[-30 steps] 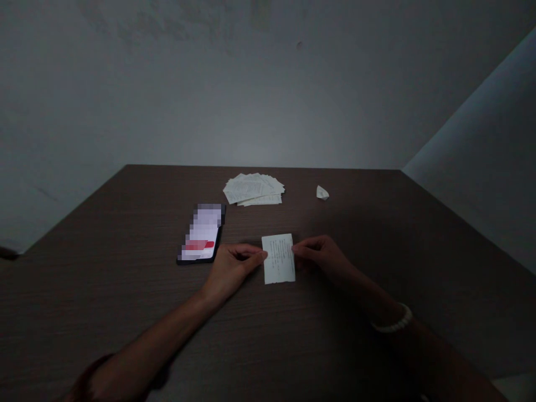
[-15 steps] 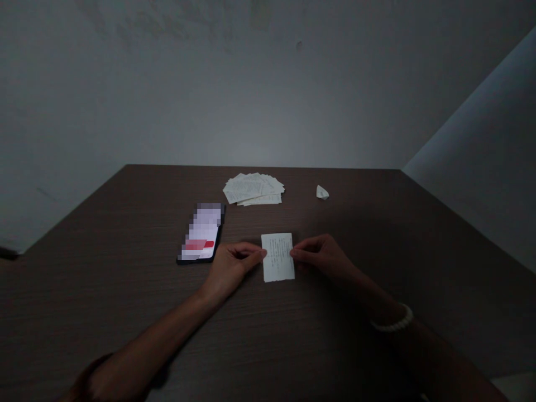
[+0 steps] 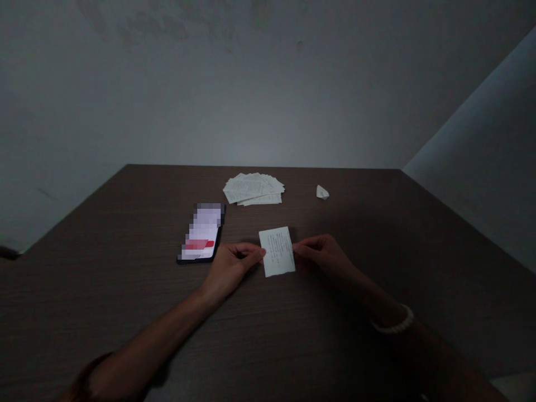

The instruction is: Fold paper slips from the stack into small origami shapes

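Note:
A small white sheet of printed paper [image 3: 277, 252] is between my hands above the dark wooden table [image 3: 226, 346], tilted a little counter-clockwise. My left hand [image 3: 229, 267] pinches its left edge between thumb and fingers. At the opposite edge, my right hand [image 3: 321, 254] has its thumb and forefinger closed on the paper's right side; the other fingers are curled and partly hidden in shadow. A pale beaded bracelet [image 3: 397, 322] circles my right wrist.
A phone [image 3: 204, 231] with a lit, blurred screen lies just beyond my left hand. Farther back rests a fanned pile of printed paper sheets [image 3: 253, 188]. A crumpled white scrap [image 3: 322, 192] sits to its right. The grey wall [image 3: 268, 100] rises behind the table.
The paper sheet has shifted slightly away from me and turned a little counter-clockwise. Both hands stay nearly in place at its edges. The phone, pile and scrap have not moved.

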A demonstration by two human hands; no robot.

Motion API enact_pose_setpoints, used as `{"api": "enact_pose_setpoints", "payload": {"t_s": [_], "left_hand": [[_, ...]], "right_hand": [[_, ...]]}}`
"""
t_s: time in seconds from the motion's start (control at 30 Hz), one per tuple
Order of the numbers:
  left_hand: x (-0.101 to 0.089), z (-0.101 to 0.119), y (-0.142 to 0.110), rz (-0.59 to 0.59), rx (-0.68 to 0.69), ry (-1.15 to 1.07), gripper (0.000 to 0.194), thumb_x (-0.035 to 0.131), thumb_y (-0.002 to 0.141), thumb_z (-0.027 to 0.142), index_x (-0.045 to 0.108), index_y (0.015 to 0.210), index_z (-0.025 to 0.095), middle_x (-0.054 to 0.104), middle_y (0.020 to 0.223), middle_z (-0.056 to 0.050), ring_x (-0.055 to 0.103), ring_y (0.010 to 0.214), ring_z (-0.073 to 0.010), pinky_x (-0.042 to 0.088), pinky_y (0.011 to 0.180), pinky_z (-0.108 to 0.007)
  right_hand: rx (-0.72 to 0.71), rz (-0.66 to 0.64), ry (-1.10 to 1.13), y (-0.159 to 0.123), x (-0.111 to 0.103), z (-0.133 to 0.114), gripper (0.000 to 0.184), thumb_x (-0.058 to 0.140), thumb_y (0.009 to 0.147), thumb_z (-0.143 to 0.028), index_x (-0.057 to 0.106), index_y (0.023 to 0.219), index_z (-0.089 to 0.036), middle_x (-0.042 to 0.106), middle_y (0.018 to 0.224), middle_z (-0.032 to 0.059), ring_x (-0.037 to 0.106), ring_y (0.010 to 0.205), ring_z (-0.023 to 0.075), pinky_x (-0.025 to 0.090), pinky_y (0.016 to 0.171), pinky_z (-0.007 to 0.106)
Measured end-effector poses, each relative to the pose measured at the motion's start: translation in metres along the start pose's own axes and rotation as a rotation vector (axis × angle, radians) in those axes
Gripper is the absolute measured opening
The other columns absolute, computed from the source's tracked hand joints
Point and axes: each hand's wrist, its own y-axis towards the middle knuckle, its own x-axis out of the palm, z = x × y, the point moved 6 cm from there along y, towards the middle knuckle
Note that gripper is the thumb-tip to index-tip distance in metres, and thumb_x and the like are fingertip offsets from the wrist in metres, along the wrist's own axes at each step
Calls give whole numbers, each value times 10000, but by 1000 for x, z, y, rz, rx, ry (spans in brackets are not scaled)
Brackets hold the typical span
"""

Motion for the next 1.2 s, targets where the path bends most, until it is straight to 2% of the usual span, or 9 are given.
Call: {"api": "enact_pose_setpoints", "payload": {"t_s": [0.13, 0.3, 0.4, 0.53, 0.67, 0.73, 0.83, 0.97, 1.2], "left_hand": [[0, 3, 0, -9, 28, 15, 244, 683, 755, 375, 725, 710, 139, 666, 649, -52, 498, 546, -119, 345, 509, -233], [3, 6, -3, -23, 48, 2, 250, 682, 760, 390, 724, 835, 155, 703, 740, -57, 559, 596, -135, 396, 536, -240], [1, 8, -3, 21, 87, -3, 274, 690, 752, 382, 717, 918, 166, 715, 775, -54, 585, 626, -142, 429, 553, -245], [-4, 8, -2, 99, 75, 20, 233, 701, 739, 367, 718, 856, 165, 712, 723, -41, 605, 613, -151, 436, 529, -241], [-3, 7, -2, 77, 54, 56, 211, 697, 749, 364, 725, 796, 161, 710, 690, -39, 618, 605, -160, 443, 520, -241], [-1, 6, -1, 40, 62, 82, 196, 689, 759, 348, 724, 783, 157, 719, 719, -44, 632, 629, -163, 464, 551, -247], [2, 4, 2, -10, 121, 179, 200, 651, 796, 337, 719, 796, 149, 726, 763, -53, 649, 686, -175, 489, 621, -264], [0, 4, 5, 27, 213, 406, 192, 611, 826, 320, 706, 808, 154, 708, 741, -42, 638, 675, -179, 471, 619, -271], [3, 14, 4, 50, 354, 794, 138, 590, 822, 260, 698, 788, 182, 691, 847, -61, 628, 793, -216, 454, 720, -319]], "right_hand": [[6, -8, -32, 0, 0, 3, 314, 773, 685, -452, 742, 769, -151, 655, 603, 15, 566, 504, 104, 461, 464, 220], [-20, -10, -69, 1, -1, 4, 304, 749, 718, -443, 731, 767, -143, 635, 577, 6, 548, 485, 93, 447, 462, 214], [-49, -48, -133, 1, 1, 1, 286, 733, 740, -427, 721, 748, -141, 632, 575, 5, 534, 478, 84, 422, 463, 205], [-102, -100, -224, -1, 7, -3, 276, 691, 781, -427, 715, 766, -152, 655, 618, 14, 559, 511, 99, 428, 482, 215], [-171, 19, -173, -2, 5, -8, 277, 712, 754, -398, 692, 908, -168, 716, 791, 44, 639, 634, 148, 491, 561, 256], [-217, 82, -174, -2, 3, -9, 297, 713, 754, -367, 664, 979, -180, 724, 789, 38, 658, 668, 162, 502, 594, 268], [-281, 135, -284, -1, 2, -10, 295, 696, 772, -321, 611, 1025, -196, 712, 716, 8, 645, 617, 149, 478, 562, 248], [-374, 143, -506, 0, 4, -9, 253, 674, 786, -290, 569, 1002, -210, 701, 692, -14, 599, 548, 125, 433, 525, 232], [-553, 145, -869, -3, 11, -12, 179, 631, 813, -237, 603, 988, -215, 680, 731, -6, 601, 626, 140, 439, 629, 258]]}}
